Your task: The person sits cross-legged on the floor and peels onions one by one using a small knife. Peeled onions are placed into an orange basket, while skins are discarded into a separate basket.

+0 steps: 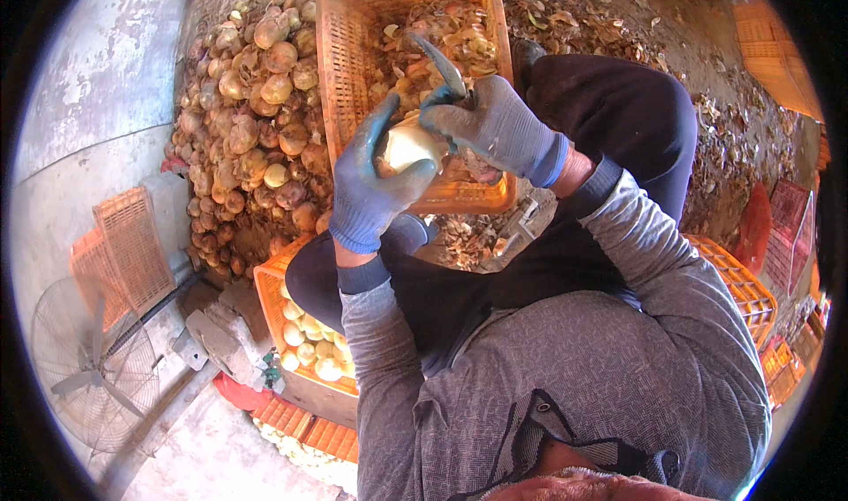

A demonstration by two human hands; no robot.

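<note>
In my left hand [384,176], which wears a blue-grey coated glove, rests a pale, partly peeled onion [412,145]. My gloved right hand [487,123] grips a knife [438,64] whose grey blade points up and to the left, away from the onion. The fingers of that hand also touch the onion's upper right side. Most of the knife's handle is hidden in the glove. Both hands are above an orange plastic crate [341,57] that holds loose onion skins and scraps [457,31].
A large heap of unpeeled onions [265,104] lies left of the crate. Peeled onions [318,349] fill another orange crate [271,289] by my left leg. A caged fan [96,368] stands at far left. Dry skins [583,17] litter the floor; another crate [735,289] is at right.
</note>
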